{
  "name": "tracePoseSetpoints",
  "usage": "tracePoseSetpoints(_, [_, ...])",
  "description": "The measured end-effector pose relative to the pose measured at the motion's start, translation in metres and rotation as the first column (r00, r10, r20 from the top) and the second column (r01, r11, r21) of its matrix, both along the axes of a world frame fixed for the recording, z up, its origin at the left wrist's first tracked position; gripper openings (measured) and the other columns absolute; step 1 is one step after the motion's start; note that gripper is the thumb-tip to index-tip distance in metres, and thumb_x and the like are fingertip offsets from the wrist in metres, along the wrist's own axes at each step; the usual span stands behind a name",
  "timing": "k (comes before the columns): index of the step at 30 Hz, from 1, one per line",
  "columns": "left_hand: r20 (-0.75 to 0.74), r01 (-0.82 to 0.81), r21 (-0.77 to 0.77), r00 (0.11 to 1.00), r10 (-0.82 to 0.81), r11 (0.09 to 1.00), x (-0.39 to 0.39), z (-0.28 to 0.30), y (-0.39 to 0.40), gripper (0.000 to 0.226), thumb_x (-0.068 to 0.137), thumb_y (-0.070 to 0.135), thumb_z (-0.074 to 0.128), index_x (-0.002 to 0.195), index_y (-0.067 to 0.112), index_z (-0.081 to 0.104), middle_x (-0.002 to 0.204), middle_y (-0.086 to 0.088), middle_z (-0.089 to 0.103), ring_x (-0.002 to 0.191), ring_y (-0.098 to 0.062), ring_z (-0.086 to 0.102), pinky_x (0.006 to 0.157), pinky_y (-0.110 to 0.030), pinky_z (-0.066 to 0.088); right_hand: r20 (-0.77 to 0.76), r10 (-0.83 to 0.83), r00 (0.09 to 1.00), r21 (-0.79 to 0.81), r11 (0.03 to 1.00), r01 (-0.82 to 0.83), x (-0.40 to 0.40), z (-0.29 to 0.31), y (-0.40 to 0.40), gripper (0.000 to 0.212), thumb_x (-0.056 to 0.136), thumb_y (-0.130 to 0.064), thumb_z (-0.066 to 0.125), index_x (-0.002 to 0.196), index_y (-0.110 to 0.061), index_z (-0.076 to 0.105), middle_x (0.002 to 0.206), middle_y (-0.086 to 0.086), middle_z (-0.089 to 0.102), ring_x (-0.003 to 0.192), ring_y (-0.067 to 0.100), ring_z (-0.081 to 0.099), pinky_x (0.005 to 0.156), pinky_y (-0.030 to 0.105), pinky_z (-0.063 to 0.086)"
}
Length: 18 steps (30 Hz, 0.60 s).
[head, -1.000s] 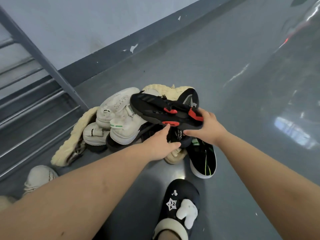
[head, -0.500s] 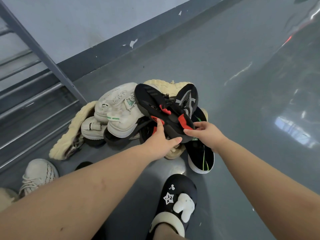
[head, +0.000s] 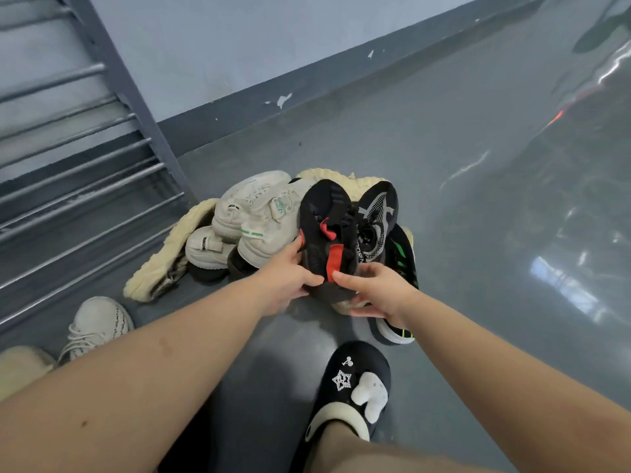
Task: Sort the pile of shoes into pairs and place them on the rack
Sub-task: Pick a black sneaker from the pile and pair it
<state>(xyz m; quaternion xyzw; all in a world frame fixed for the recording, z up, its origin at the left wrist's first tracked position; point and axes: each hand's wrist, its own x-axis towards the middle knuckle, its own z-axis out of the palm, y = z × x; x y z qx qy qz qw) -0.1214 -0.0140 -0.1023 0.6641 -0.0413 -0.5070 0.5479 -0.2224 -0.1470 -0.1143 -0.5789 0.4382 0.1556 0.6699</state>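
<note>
Black shoe with red tabs (head: 324, 230) sat atop the pile (head: 259, 227), long axis running away from the person; left hand (head: 285, 281) and right hand (head: 379, 291) both gripped its near heel end; rack (head: 82, 172) lay left, nearer left hand

Black shoes with red tabs (head: 322, 233): one, held up
Black shoes with white pattern (head: 379, 216): one
Black shoes with green lines (head: 403, 257): one
White sneakers (head: 263, 216): three in the pile
Cream knit shoes (head: 160, 268): two show
Grey laced shoes (head: 95, 326): one, apart
Worn slippers (head: 355, 387): one
Hands: two, left (head: 283, 281), right (head: 379, 291)
Racks (head: 78, 158): one
</note>
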Motion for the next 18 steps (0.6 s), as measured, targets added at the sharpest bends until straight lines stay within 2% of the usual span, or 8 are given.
tracePoseSetpoints(1, [-0.005,0.002,-0.023,1.0,-0.002,1.0,0.0,0.009,0.007,0.085,0.084,-0.023,0.045,0.145,0.033,0.029,0.117,0.005,0.056,0.105,-0.016,0.056,0.082,-0.031,0.05,-0.016,0.04,0.999,-0.032,0.999,-0.041,0.002,0.011,0.006,0.053,0.074,-0.029,0.08,0.116,-0.011,0.055,0.1,0.01,0.068,0.068,0.013,0.063,0.068,0.031,0.061])
tracePoseSetpoints(3, [0.001,-0.019,-0.063,1.0,0.019,0.998,0.003,0.025,0.022,0.087,0.083,-0.024,0.044,0.144,0.036,0.029,0.119,0.007,0.056,0.11,-0.018,0.055,0.092,-0.041,0.048,-0.031,0.126,0.992,-0.106,0.986,-0.128,0.008,0.035,0.017,0.066,0.07,-0.032,0.082,0.123,-0.01,0.05,0.109,0.012,0.067,0.075,0.017,0.065,0.076,0.038,0.06])
tracePoseSetpoints(6, [0.027,-0.085,-0.129,0.996,0.089,0.988,0.012,0.053,0.047,0.087,0.083,-0.022,0.046,0.144,0.037,0.03,0.107,0.02,0.057,0.109,-0.016,0.055,0.103,-0.045,0.044,-0.035,0.237,0.971,-0.17,0.956,-0.24,0.026,0.081,0.034,0.058,0.076,-0.029,0.078,0.12,-0.009,0.048,0.098,0.007,0.067,0.075,0.018,0.063,0.073,0.035,0.06])
tracePoseSetpoints(9, [0.045,-0.168,-0.202,0.983,0.18,0.965,0.023,0.085,0.081,0.084,0.084,-0.022,0.046,0.143,0.037,0.032,0.1,0.022,0.056,0.093,-0.008,0.059,0.09,-0.038,0.05,-0.034,0.376,0.926,-0.192,0.907,-0.375,0.052,0.126,0.059,0.053,0.077,-0.03,0.076,0.118,-0.006,0.051,0.105,0.013,0.068,0.087,0.023,0.065,0.077,0.038,0.059])
tracePoseSetpoints(12, [0.059,-0.235,-0.253,0.964,0.258,0.939,0.031,0.112,0.124,0.084,0.084,-0.024,0.04,0.128,0.047,0.034,0.093,0.02,0.059,0.083,-0.006,0.061,0.072,-0.029,0.053,-0.052,0.484,0.874,-0.205,0.851,-0.484,0.074,0.165,0.092,0.027,0.08,-0.027,0.073,0.096,-0.013,0.055,0.104,0.009,0.066,0.095,0.025,0.064,0.087,0.04,0.055])
tracePoseSetpoints(13, [0.064,-0.244,-0.258,0.961,0.268,0.935,0.032,0.119,0.14,0.083,0.084,-0.024,0.04,0.124,0.048,0.034,0.092,0.02,0.06,0.084,-0.008,0.062,0.075,-0.032,0.053,-0.064,0.519,0.852,-0.197,0.83,-0.521,0.08,0.175,0.106,0.023,0.081,-0.026,0.073,0.092,-0.015,0.056,0.109,0.01,0.064,0.098,0.026,0.064,0.087,0.039,0.055])
tracePoseSetpoints(15, [0.071,-0.259,-0.264,0.955,0.286,0.929,0.033,0.127,0.173,0.082,0.083,-0.024,0.041,0.124,0.047,0.04,0.095,0.022,0.063,0.09,-0.01,0.062,0.087,-0.039,0.051,-0.117,0.603,0.789,-0.192,0.766,-0.614,0.091,0.186,0.133,0.026,0.081,-0.027,0.072,0.099,-0.012,0.06,0.117,0.013,0.061,0.099,0.027,0.063,0.084,0.036,0.056])
tracePoseSetpoints(18, [0.051,-0.31,-0.258,0.941,0.334,0.915,0.028,0.127,0.224,0.08,0.083,-0.024,0.041,0.126,0.043,0.043,0.105,0.022,0.062,0.097,-0.008,0.062,0.082,-0.03,0.051,-0.193,0.674,0.713,-0.148,0.699,-0.7,0.1,0.187,0.181,0.035,0.083,-0.028,0.07,0.11,-0.01,0.056,0.109,0.01,0.058,0.093,0.023,0.06,0.088,0.037,0.053])
